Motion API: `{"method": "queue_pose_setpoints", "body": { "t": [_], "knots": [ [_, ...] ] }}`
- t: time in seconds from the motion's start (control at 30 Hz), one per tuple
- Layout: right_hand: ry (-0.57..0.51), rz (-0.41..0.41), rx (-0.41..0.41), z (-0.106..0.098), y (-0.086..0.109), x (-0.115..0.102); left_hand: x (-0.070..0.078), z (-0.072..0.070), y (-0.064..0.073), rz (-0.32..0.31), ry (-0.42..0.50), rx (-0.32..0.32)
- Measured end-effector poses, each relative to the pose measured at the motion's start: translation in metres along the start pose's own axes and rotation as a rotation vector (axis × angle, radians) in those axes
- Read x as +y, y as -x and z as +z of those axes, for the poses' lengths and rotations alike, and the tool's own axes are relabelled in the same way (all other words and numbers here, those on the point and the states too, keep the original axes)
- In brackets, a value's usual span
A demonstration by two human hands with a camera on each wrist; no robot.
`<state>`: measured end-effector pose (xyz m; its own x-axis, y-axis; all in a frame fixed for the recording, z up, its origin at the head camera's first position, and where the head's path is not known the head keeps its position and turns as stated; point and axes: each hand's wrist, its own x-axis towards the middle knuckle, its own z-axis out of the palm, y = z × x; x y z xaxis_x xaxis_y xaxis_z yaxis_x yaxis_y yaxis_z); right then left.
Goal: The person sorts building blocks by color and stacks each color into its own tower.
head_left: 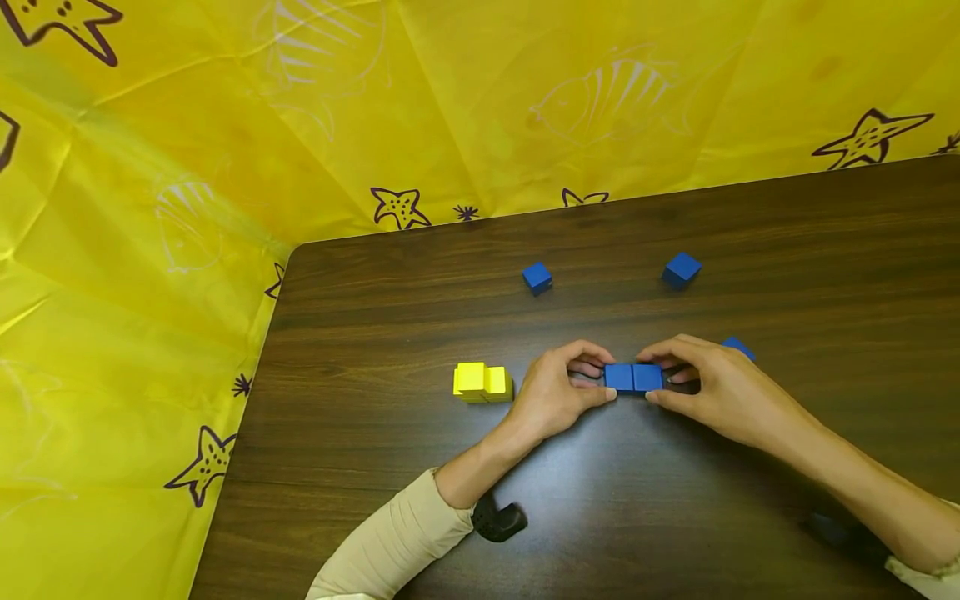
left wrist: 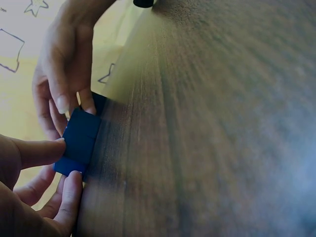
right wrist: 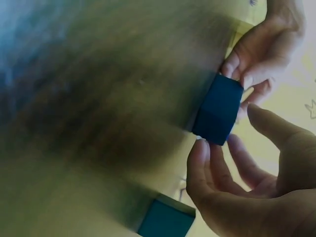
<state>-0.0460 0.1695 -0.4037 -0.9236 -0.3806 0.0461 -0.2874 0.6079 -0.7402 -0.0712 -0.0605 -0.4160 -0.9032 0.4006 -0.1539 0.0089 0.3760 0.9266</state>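
Two blue cubes sit side by side on the table with their faces touching, a left cube (head_left: 619,377) and a right cube (head_left: 648,377). My left hand (head_left: 558,387) pinches the left cube at its outer end, thumb on the near side and index finger on the far side. From the other side, my right hand (head_left: 723,387) holds the right cube between thumb and fingers at its corners. In the left wrist view the pair looks like one blue block (left wrist: 79,136) between both hands. Another blue cube (head_left: 738,347) lies partly hidden behind my right hand.
Yellow blocks (head_left: 483,382) stand stacked together just left of my left hand. Farther back on the brown table (head_left: 375,333) lie two loose blue cubes, one at the left (head_left: 537,278) and one at the right (head_left: 681,271). A yellow patterned cloth (head_left: 480,100) borders the table.
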Motion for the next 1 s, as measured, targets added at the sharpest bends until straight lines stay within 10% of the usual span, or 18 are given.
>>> {"method": "queue_pose_setpoints", "body": {
  "t": [0.37, 1.0],
  "knots": [
    [0.005, -0.140, 0.095, -0.015, 0.000, -0.004, 0.000, -0.001, 0.000, -0.005, 0.004, 0.002],
    [0.023, -0.135, 0.170, -0.042, 0.006, 0.000, -0.001, -0.001, 0.000, -0.003, -0.006, 0.002]
  ]
}}
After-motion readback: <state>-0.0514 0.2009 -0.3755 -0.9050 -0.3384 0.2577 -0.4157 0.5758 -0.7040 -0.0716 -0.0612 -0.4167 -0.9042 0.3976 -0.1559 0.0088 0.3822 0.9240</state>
